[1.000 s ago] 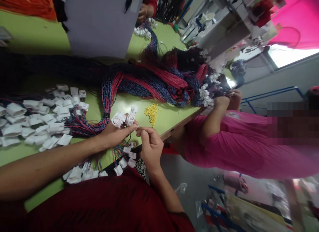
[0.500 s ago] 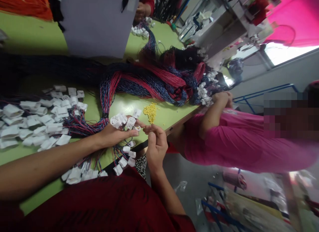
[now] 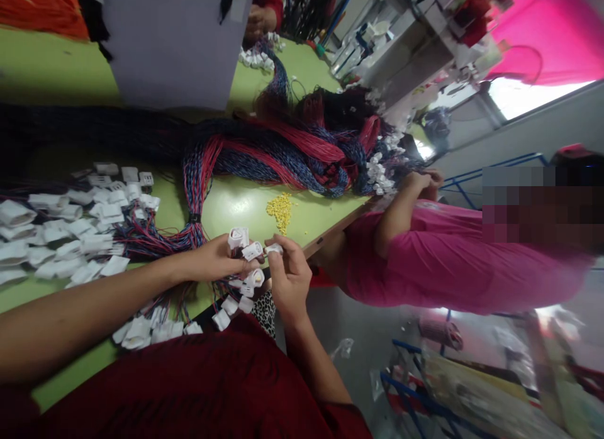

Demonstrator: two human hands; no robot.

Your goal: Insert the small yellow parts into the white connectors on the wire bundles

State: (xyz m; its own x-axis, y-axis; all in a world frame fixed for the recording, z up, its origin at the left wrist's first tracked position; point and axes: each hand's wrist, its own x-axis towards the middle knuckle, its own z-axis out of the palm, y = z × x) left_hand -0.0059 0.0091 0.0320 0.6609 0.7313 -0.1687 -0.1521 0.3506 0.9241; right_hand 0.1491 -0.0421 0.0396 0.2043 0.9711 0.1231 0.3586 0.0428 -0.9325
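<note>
One thick wire bundle [image 3: 283,151] crosses the upper middle of the frame. Below centre, the left hand [image 3: 213,258] grips white connectors [image 3: 238,238] and the right hand [image 3: 290,280] pinches a single white connector [image 3: 274,249]; tiny yellow pieces [image 3: 279,210] lie mid-frame.

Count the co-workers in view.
2: a person in a pink shirt on the right; another at the top, a red sleeve and hand showing. More may be hidden.

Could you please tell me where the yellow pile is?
The yellow pile lies just left of centre in the head view, on the table between the wires and right hand.
</note>
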